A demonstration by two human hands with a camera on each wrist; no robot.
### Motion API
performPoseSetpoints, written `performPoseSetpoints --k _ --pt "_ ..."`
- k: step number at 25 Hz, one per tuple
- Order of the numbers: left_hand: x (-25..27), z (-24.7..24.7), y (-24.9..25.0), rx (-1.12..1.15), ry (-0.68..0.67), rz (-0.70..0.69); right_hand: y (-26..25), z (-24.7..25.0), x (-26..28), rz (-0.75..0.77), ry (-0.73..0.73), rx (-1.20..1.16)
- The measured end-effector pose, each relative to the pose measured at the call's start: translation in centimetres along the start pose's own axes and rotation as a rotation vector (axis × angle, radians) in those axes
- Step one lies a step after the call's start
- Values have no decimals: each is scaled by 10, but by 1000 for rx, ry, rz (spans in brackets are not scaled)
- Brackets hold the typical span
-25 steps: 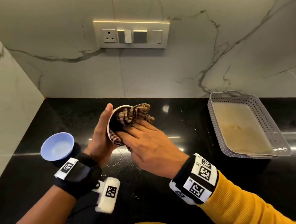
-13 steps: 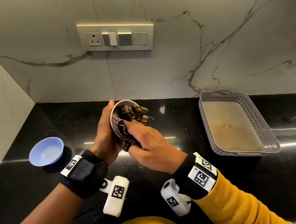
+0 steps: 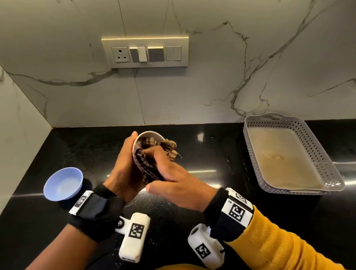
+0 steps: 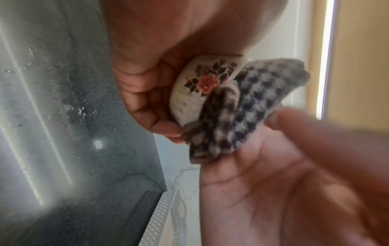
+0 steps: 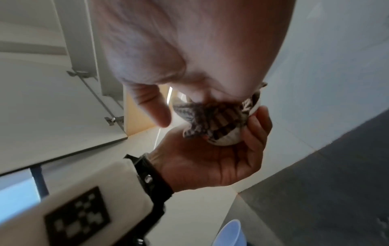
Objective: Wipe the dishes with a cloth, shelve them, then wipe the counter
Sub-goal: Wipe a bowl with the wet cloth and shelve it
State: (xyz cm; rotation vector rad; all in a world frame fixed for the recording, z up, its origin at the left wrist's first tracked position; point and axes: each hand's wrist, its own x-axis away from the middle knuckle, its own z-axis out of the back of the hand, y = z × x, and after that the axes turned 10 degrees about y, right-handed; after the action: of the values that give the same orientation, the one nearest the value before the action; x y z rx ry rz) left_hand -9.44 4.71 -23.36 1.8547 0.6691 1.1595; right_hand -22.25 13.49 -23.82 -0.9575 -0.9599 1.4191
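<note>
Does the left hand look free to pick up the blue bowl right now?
Probably not: the left hand grips the floral cup that is being wiped. The blue bowl sits unobstructed beside that wrist.

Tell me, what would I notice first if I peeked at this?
Two hands in the middle: the left hand holds a small flowered cup while the right hand pushes a checked cloth into it. A blue bowl sits left on the black counter.
</note>
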Motion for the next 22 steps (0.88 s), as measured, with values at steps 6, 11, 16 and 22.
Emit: performPoseSetpoints --k 6,11,16,22 --pt "-4 2 15 -80 95 -35 3 0 -15 296 186 951" --pt "0 -2 9 -172 153 -75 8 -17 -8 446 393 996" --pt "7 -2 3 -181 48 -54 3 -3 1 349 435 680" --pt "6 14 12 27 -47 -217 -28 39 19 58 175 -191"
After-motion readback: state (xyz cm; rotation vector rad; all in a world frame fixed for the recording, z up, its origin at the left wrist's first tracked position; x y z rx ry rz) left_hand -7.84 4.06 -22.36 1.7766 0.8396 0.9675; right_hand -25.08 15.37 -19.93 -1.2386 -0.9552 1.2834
